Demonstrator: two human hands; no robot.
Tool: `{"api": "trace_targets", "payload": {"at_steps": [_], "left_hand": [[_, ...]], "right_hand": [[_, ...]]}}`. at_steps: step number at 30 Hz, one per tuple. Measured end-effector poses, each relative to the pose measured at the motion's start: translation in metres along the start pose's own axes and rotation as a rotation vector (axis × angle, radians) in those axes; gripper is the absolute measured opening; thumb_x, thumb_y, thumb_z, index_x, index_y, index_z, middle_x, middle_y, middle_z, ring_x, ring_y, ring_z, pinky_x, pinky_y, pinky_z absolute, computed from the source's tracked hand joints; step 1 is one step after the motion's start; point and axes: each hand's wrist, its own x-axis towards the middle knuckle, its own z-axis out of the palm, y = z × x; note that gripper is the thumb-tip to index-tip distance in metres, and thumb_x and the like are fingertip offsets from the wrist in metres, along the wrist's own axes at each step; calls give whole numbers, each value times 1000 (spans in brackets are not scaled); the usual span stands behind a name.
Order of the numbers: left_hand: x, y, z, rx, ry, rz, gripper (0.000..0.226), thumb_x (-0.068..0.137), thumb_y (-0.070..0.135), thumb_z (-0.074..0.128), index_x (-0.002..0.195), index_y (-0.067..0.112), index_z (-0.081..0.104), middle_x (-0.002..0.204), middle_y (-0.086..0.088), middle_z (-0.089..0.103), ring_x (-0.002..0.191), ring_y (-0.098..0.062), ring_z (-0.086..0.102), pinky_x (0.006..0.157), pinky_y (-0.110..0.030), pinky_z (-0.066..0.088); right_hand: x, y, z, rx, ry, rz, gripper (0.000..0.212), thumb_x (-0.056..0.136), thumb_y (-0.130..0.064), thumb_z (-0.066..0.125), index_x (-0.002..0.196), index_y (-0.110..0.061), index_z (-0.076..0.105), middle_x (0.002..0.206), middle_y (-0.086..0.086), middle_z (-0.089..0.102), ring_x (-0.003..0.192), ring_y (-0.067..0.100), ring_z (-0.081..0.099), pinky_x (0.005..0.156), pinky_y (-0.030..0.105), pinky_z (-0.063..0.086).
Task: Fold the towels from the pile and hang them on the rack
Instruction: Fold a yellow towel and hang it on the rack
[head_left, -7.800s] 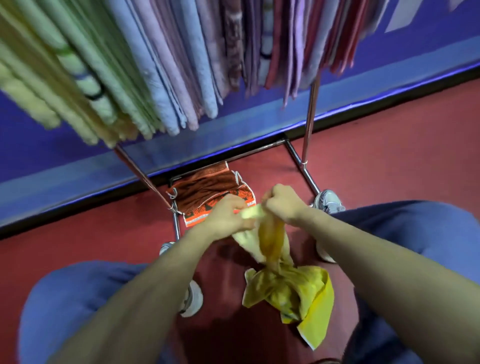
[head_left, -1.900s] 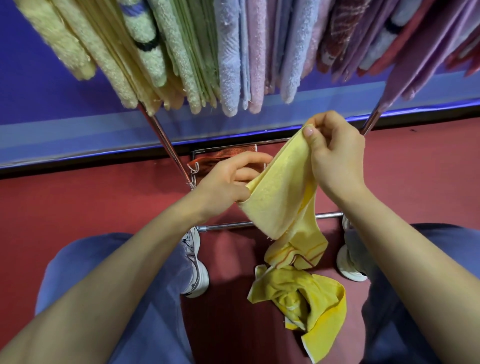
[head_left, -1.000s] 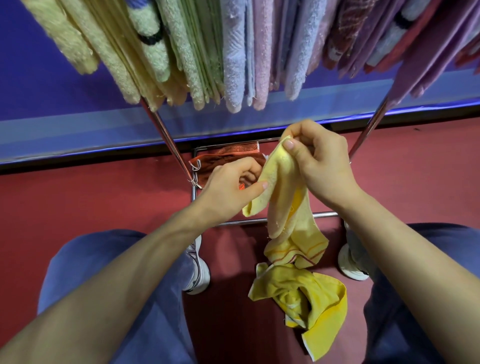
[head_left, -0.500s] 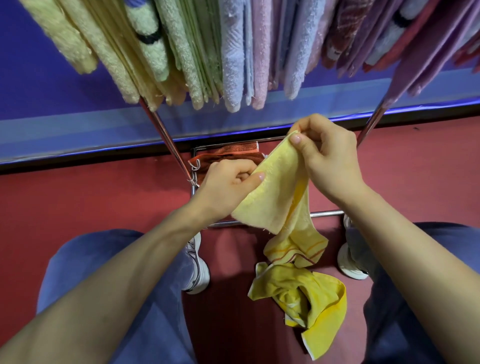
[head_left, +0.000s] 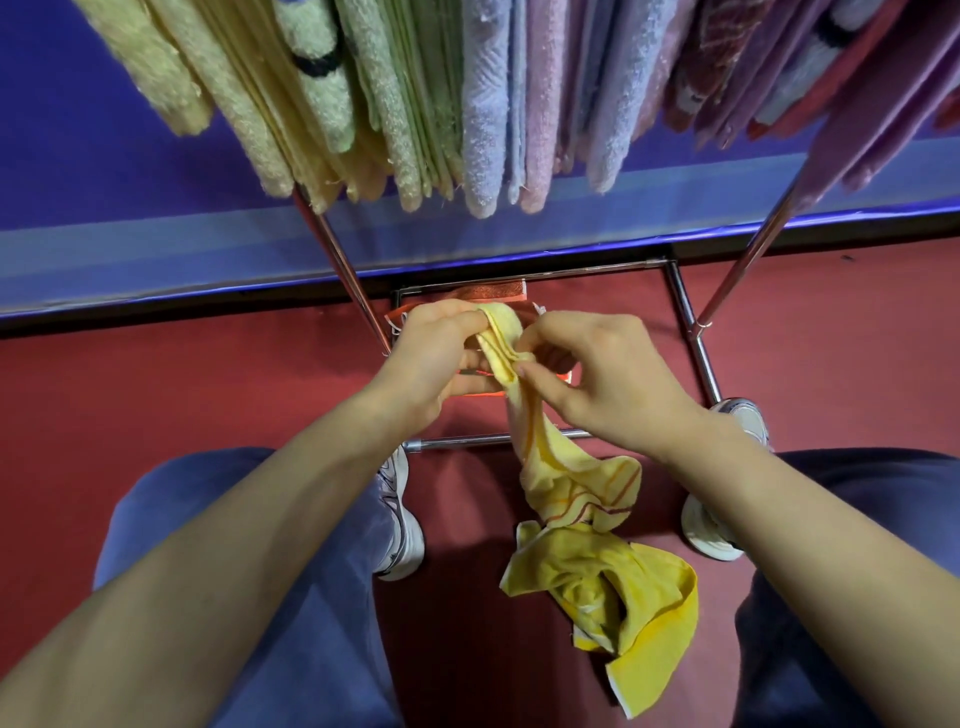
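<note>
The left hand (head_left: 431, 358) and right hand (head_left: 608, 379) have closed together, fingers of both pinching the bunched top edge of the pale towel (head_left: 566, 467), which hangs over the crumpled yellow towel (head_left: 623, 587) below the rack (head_left: 343, 265), so folding has barely begun.

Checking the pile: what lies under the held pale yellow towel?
A crumpled bright yellow towel on the floor. Gripping the pale yellow towel, the left hand and right hand cover most of an orange towel behind them.
</note>
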Motion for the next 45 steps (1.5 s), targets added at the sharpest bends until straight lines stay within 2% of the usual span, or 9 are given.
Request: {"api": "trace_targets", "payload": {"at_steps": [5, 13, 20, 28, 32, 37, 40, 43, 45], "left_hand": [[1, -2, 1, -14, 7, -23, 24, 99, 4, 45, 113, 0, 65, 75, -10, 71, 76, -30, 61, 54, -35, 59], [-1, -2, 3, 19, -15, -41, 18, 97, 3, 47, 100, 5, 65, 74, -11, 65, 58, -21, 58, 52, -33, 57], [2, -6, 2, 89, -21, -54, 27, 96, 3, 48, 114, -6, 65, 76, -12, 60, 53, -17, 53, 52, -31, 56], [2, -6, 12, 156, -46, -66, 21, 95, 5, 50, 88, 12, 69, 60, -1, 59, 42, -11, 54, 48, -25, 49], [5, -11, 17, 200, -33, -83, 22, 95, 6, 51, 87, 14, 70, 57, 2, 61, 42, -9, 56, 57, -29, 51], [3, -12, 27, 240, -75, -103, 30, 95, 5, 48, 80, 16, 71, 54, 0, 60, 46, -12, 56, 56, -30, 52], [5, -10, 30, 360, -73, -101, 44, 91, 7, 47, 54, 19, 69, 56, -3, 60, 56, -17, 58, 56, -32, 55], [10, -8, 24, 663, -13, 36, 26, 76, 28, 48, 63, 14, 66, 64, -8, 62, 59, -20, 58, 50, -35, 56], [12, -5, 19, 788, -31, 115, 29, 67, 33, 46, 67, 11, 65, 59, -4, 60, 55, -17, 57, 49, -35, 57]], "right_hand": [[-1, -3, 3, 19, -24, 15, 10, 83, -22, 65, 89, -14, 64, 76, -7, 65, 65, 11, 63, 65, 37, 53], [-3, -6, 1, 30, -100, 10, 15, 83, -20, 63, 97, -17, 58, 72, -7, 65, 63, 16, 63, 63, 39, 53], [-2, -6, -1, -30, -201, -23, 21, 78, -17, 63, 99, -20, 59, 71, -8, 62, 63, 15, 57, 62, 38, 51], [1, -3, 1, -60, -315, -40, 20, 72, -23, 54, 89, -23, 63, 69, -8, 61, 62, 18, 55, 61, 36, 47], [0, -1, 3, -74, -367, -17, 18, 72, -27, 64, 88, -23, 58, 69, -6, 61, 65, 22, 58, 64, 38, 50], [-5, 5, 6, -129, -384, -29, 17, 77, -27, 67, 84, -25, 52, 70, -3, 62, 72, 29, 61, 64, 40, 48], [-6, 4, -1, -102, -375, -16, 17, 74, -24, 62, 78, -29, 47, 64, -7, 57, 66, 27, 58, 61, 40, 49], [-6, 2, -14, -69, -369, 19, 13, 71, -21, 63, 76, -25, 52, 63, -7, 58, 62, 22, 55, 62, 37, 50], [-7, 0, -22, -40, -356, 34, 14, 69, -17, 66, 75, -23, 54, 61, -6, 58, 58, 17, 49, 62, 34, 49]]}}
